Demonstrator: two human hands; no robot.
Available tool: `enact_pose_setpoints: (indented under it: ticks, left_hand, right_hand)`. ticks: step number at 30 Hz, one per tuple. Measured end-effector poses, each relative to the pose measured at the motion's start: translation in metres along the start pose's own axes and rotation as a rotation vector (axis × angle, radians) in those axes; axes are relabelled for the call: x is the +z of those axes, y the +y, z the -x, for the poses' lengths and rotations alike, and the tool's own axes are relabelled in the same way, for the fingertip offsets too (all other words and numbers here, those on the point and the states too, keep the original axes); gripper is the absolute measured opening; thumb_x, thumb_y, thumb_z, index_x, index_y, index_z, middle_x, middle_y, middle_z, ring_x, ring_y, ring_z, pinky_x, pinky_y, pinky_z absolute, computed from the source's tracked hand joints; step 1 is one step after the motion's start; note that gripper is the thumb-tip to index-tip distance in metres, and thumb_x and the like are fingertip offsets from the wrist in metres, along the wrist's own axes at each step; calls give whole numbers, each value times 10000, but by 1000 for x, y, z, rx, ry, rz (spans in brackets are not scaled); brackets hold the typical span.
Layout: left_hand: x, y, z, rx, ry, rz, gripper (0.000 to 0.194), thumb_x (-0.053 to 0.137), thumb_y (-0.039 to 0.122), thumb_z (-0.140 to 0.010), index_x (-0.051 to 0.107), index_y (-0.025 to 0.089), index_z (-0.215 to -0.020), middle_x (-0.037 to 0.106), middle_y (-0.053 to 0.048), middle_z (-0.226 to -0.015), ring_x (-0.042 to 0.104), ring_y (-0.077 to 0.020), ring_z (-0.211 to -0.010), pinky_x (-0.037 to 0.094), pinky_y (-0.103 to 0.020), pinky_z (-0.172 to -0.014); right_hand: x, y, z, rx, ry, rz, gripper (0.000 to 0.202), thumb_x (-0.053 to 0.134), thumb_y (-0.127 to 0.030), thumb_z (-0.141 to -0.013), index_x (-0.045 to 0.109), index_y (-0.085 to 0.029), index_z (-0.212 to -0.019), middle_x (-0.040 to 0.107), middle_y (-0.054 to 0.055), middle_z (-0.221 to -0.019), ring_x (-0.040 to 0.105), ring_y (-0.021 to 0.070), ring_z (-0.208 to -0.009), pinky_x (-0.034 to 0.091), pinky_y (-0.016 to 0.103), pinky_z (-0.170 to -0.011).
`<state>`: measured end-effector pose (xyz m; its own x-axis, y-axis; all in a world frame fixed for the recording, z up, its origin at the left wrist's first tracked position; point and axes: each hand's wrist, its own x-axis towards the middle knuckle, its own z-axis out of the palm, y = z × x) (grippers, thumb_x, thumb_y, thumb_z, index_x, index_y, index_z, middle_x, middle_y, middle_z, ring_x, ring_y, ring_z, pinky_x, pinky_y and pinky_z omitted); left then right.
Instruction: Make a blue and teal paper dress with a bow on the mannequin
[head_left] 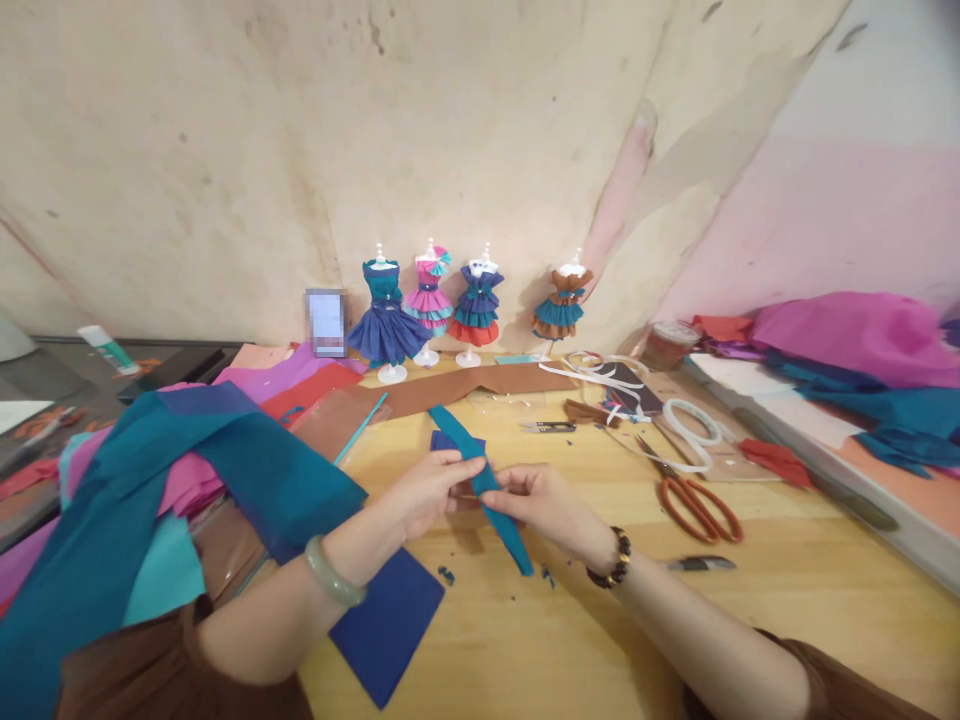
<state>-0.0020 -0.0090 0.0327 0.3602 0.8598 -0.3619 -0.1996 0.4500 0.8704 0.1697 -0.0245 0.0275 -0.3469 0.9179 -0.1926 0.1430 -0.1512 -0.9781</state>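
Teal strip (483,480), narrow and slightly bent, is held slantwise at the middle of a wooden table (577,660), its upper end pointing away and to the left. Whether its lower end touches the wood cannot be told.

The left hand (431,495) is nearly closed, pinching the strip's middle with its thumb on top and its fingers curled below. Just beside it, the right hand (544,505) pinches the near edge between thumb and curled fingers.

For good work here, a light, flat pinch seems best: one hand steadying the middle, the other smoothing the edge in short stretches, so that the sides stay even and no stray crease sets in.

Around the hands, counted: two blue squares, one small piece (442,440) behind the strip and one larger piece (390,625) near the left forearm. To the right lie one pair of snips (550,427), one pair of scissors (694,495) with orange handles, and one knife (703,563).

Farther back, four little dresses stand on white stands in a row by the wall: blue and teal (386,320), pink (428,297), layered blue, teal and red (478,305), and brown and teal (561,300). One phone (326,322) stands left of them; one glue stick (109,350) lies at far left. Coloured sheets are heaped on both sides, too overlapped to count.
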Motion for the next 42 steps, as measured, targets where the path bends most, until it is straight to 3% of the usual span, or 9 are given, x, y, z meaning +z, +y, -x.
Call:
enact_pose_setpoints:
  ticks: [7, 14, 17, 19, 22, 27, 33, 38, 42]
  left_hand:
    - [-10, 21, 0, 200, 88, 25, 212, 757, 295, -774, 681, 132, -886, 769, -122, -919, 730, -192, -808, 571, -310, -769]
    - [-12, 20, -2, 235, 22, -174, 706, 856, 237, -604, 566, 177, -1244, 768, -68, -862, 730, -234, -850, 561, -319, -704]
    - [-14, 22, -2, 304, 45, -259, 725, 812, 239, -639, 515, 164, -1296, 766, -56, -840, 736, -223, -806, 559, -304, -691]
    - [-17, 26, -2, 403, 101, -302, 702, 799, 244, -641, 519, 169, -1280, 757, -23, -804, 736, -210, -783, 567, -300, -704]
    - [-25, 31, -5, 479, 215, -336, 648, 781, 265, -656, 526, 176, -1245, 736, 10, -742, 729, -197, -707, 577, -287, -641]
    - [-36, 33, -14, 437, 350, -262, 567, 768, 201, -651, 533, 169, -1166, 702, 34, -671, 706, -179, -624, 588, -289, -585]
    - [-48, 54, -13, 464, 365, -60, 440, 780, 149, -604, 573, 154, -993, 714, -4, -731, 692, -162, -629, 585, -288, -607]
    - [-51, 75, -1, 627, 374, 115, 465, 783, 110, -560, 585, 174, -976, 705, 15, -762, 657, -116, -620, 537, -220, -593]
    - [-42, 63, -3, 568, 336, 124, 517, 809, 113, -521, 597, 165, -989, 724, -9, -793, 687, -144, -740, 537, -240, -674]
  right_hand:
    - [1, 3, -1, 126, -54, -78, 492, 828, -561, -528, 680, -146, -745, 676, -1, -611, 633, 123, -528, 491, 250, -545]
    - [3, 6, -2, 92, -76, -70, 477, 808, -570, -565, 668, -151, -746, 672, -11, -612, 650, 123, -530, 503, 248, -565]
    - [1, 5, -2, 78, -87, -36, 438, 801, -530, -609, 689, -152, -801, 693, 6, -642, 657, 137, -567, 508, 261, -587]
    - [-6, 0, 2, 5, -81, 84, 389, 768, -463, -689, 713, -152, -916, 739, 42, -744, 685, 168, -658, 522, 286, -641]
    - [-29, -9, 25, -138, 22, 512, 284, 633, -291, -826, 713, -177, -1074, 769, 93, -972, 714, 231, -872, 534, 346, -797]
    - [-87, 3, 87, -73, 216, 1266, 358, 475, -52, -793, 738, -167, -1006, 743, 157, -1078, 708, 299, -980, 537, 402, -848]
    - [-123, 34, 125, -30, 237, 1381, 360, 416, -65, -847, 725, -149, -1011, 724, 167, -1130, 711, 272, -1003, 578, 355, -803]
    - [-118, 34, 86, -296, 307, 1350, 341, 423, -168, -923, 682, -144, -1142, 691, 170, -1215, 683, 280, -1080, 570, 399, -888]
    - [-108, 19, 23, -415, 327, 1403, 380, 422, -36, -878, 660, -95, -1168, 665, 197, -1247, 652, 273, -1134, 510, 388, -992]
